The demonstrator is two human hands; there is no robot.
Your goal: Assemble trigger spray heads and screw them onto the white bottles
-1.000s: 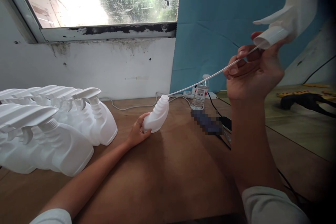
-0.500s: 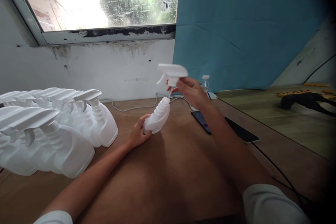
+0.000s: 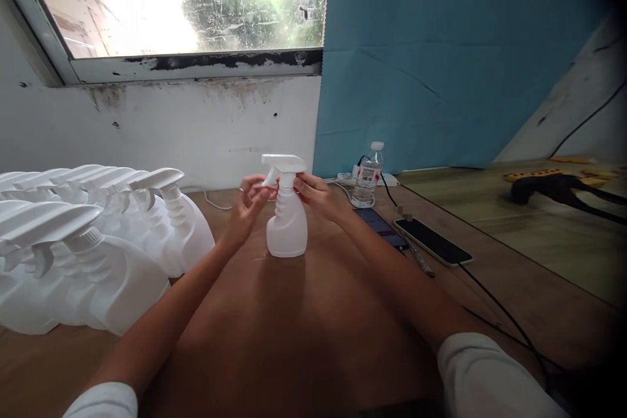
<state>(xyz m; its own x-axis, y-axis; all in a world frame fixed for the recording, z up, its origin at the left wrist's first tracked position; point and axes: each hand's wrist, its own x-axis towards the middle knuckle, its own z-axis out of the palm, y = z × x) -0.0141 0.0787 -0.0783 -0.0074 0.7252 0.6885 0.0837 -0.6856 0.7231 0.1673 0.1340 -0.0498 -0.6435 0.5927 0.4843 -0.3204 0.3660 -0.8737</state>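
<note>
A white spray bottle [image 3: 287, 228] stands upright on the brown table in front of me. Its white trigger sprayer [image 3: 284, 161] sits on the neck, with the nozzle pointing left. My right hand [image 3: 318, 196] is closed with its fingertips on the right of the collar. On the other side, my left hand [image 3: 248, 206] has its thumb and fingers loosely bent round the trigger and neck; part of the fingertips is hidden there. Several similar white spray bottles [image 3: 189, 232] stand in rows at the left, sprayers fitted, beyond my left forearm.
To the right are a clear plastic bottle [image 3: 365, 186], a dark phone [image 3: 377, 225], a second phone-like device [image 3: 434, 241] with a black cable and a thin pen-like object [image 3: 422, 261]. A wall with a window and blue sheet [image 3: 416, 78] rises behind the table.
The trigger sprayer has come down onto the bottle's neck. The bottle went from tilted to upright. My left hand moved from the bottle's body up to its neck; my right hand lowered leftward.
</note>
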